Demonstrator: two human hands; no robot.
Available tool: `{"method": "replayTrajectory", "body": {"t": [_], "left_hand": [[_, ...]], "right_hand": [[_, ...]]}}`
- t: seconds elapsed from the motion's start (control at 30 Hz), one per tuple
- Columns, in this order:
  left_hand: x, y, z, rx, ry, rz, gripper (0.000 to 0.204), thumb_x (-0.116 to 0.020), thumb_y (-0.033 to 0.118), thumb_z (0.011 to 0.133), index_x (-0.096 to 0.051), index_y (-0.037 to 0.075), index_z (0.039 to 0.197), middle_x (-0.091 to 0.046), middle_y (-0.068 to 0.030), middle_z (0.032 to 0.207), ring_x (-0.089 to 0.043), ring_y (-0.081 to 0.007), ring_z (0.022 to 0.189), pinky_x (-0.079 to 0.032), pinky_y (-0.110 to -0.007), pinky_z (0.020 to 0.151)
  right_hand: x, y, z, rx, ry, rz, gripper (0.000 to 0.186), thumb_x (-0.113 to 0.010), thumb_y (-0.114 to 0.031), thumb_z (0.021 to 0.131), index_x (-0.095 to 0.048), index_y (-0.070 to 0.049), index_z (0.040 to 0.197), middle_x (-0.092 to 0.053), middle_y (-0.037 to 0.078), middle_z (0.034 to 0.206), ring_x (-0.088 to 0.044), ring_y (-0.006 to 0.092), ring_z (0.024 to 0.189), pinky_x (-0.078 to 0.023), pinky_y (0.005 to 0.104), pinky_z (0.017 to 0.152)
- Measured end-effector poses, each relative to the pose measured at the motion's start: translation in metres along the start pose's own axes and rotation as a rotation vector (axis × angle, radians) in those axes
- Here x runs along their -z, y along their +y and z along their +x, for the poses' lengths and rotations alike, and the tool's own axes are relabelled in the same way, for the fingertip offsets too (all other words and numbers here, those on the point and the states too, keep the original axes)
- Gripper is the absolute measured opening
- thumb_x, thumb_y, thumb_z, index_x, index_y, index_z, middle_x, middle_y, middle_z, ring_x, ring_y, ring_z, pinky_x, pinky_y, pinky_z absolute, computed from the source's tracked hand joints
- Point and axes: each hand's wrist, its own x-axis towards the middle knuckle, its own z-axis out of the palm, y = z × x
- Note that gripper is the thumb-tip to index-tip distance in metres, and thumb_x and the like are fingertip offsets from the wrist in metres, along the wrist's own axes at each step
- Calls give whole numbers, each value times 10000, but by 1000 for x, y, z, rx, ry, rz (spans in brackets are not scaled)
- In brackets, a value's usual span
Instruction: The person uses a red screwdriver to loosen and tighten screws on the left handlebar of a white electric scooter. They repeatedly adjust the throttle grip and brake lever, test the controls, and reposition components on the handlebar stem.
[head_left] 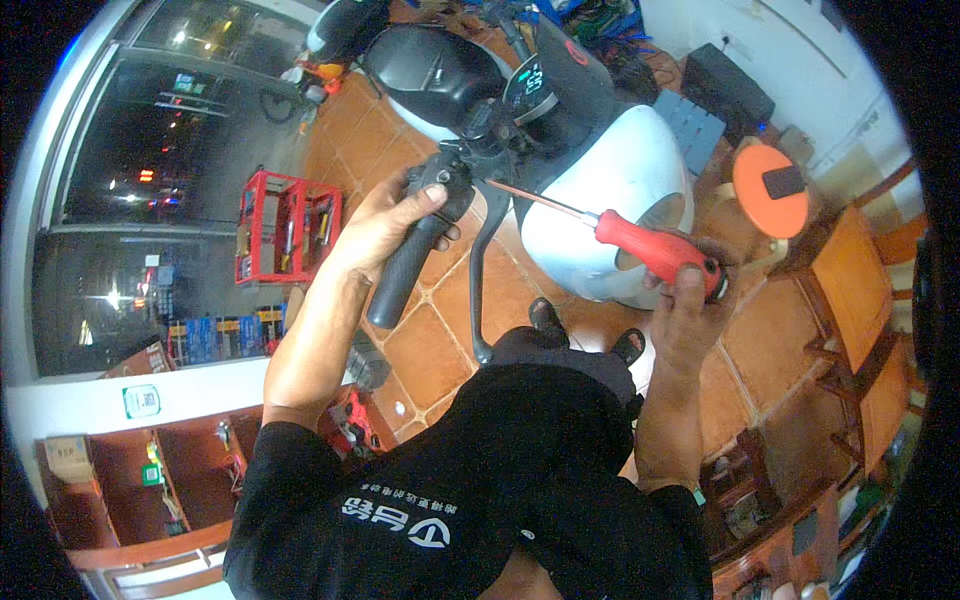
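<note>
Head view: your left hand (pixel 385 225) is wrapped around the black switch housing (pixel 452 185) at the end of the scooter's handlebar, thumb pressed across its top, with fingertips showing past the far side. The rubber grip (pixel 400 285) runs from that housing toward you, slanting down and to the left, its outer end clear of your fingers. Your right hand (pixel 685 318) grasps the red handle of a screwdriver (pixel 620 236) near its butt end, fingers curled around it and thumb along it. The screwdriver lies in front of the scooter's white body panel (pixel 575 205), its shank pointing left and slightly up, and its tip ends just beside the housing, near the top of the brake lever (pixel 476 290); whether the tip touches anything, you cannot tell from this angle. The lever curves down toward you, to the right of the grip. Beyond the handlebar, the lit display (pixel 528 88) sits above the white panel. A red tool rack (pixel 290 228) stands to the left of your left forearm, near the window (pixel 130 150), and wooden shelves (pixel 115 490) lie at the lower left. To the right, an orange stool (pixel 752 208) bears a dark flat object (pixel 783 181), and wooden chairs (pixel 850 285) stand beyond it on the tiled floor (pixel 425 340).
</note>
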Motion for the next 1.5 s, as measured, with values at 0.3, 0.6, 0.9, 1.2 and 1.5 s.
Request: {"method": "replayTrajectory", "body": {"t": [0.3,0.6,0.9,1.2,1.5], "left_hand": [[-19,17,1,-11,105,304,697,-796,231,721,-425,10,1268,-594,-70,905,-608,-162,727,-516,-283,610],[-18,18,13,-41,147,449,540,-800,243,721,-508,-21,1090,-605,-56,766,-592,-116,647,-479,-245,548],[-10,12,16,-106,135,601,567,-789,243,719,-507,-14,1138,-590,-52,800,-570,-121,689,-472,-252,612],[-10,13,13,-155,93,616,557,-779,209,732,-496,-15,1155,-563,-13,744,-525,-92,658,-437,-247,573],[-16,20,18,-187,85,667,552,-769,221,721,-516,-29,1142,-579,-52,848,-540,-130,750,-463,-276,668]], "right_hand": [[-22,14,6,-18,-101,-31,411,-621,-269,867,-391,-11,1089,-618,246,976,-583,203,659,-497,298,604],[-32,15,-12,8,40,-93,453,-627,-303,861,-382,-18,1114,-614,246,961,-583,210,634,-494,286,574],[-30,7,-8,-73,31,-207,393,-642,-296,861,-453,-15,1060,-586,114,803,-554,136,537,-471,239,508],[-6,14,23,-3,-205,-290,402,-588,-396,874,-517,-22,1003,-575,92,831,-555,155,657,-458,272,589],[-1,-16,62,-14,-488,-380,344,-571,-329,892,-520,-16,1025,-575,84,832,-565,136,654,-472,267,634]]}}
